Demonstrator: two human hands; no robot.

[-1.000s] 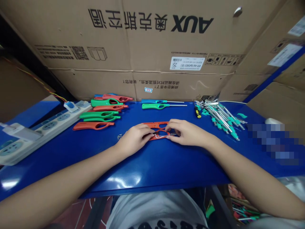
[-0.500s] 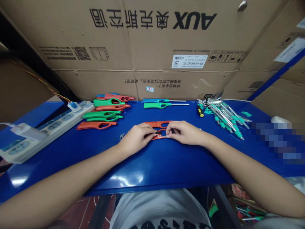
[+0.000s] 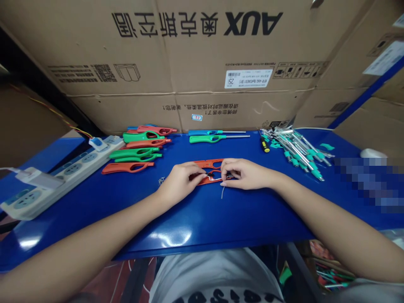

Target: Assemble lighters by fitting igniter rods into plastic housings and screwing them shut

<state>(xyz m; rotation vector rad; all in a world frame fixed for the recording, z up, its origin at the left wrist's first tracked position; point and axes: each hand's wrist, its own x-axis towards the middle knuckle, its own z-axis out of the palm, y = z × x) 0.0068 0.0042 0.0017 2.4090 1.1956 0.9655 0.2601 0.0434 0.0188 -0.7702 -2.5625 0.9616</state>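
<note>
Two orange lighter shell halves lie side by side before me. The far half (image 3: 208,163) is partly covered by my right hand. In the near half (image 3: 206,181), around its trigger opening, a white wire (image 3: 215,179) runs along the edge. My left hand (image 3: 183,181) is closed at the shell's left part, its thumb and forefinger pinched at a small black piece (image 3: 208,174). My right hand (image 3: 243,173) is closed over the right part, fingertips pinched on a thin pale wire (image 3: 222,192) whose end hangs down over the table. Its fingers hide the shell's right end.
Orange, green and blue lighter bodies (image 3: 135,153) are stacked at the left, beside a white power strip (image 3: 63,174). Two long-nosed lighters (image 3: 206,139) lie at the back. Right of them are a yellow-black screwdriver (image 3: 264,145) and a pile of metal nozzles (image 3: 298,149). Small metal parts (image 3: 161,181) lie by my left hand.
My right fingertips have shifted slightly, and the pale wire's end now hangs below them. More white wire shows along the near shell half. My left hand stays pinched in about the same place.
</note>
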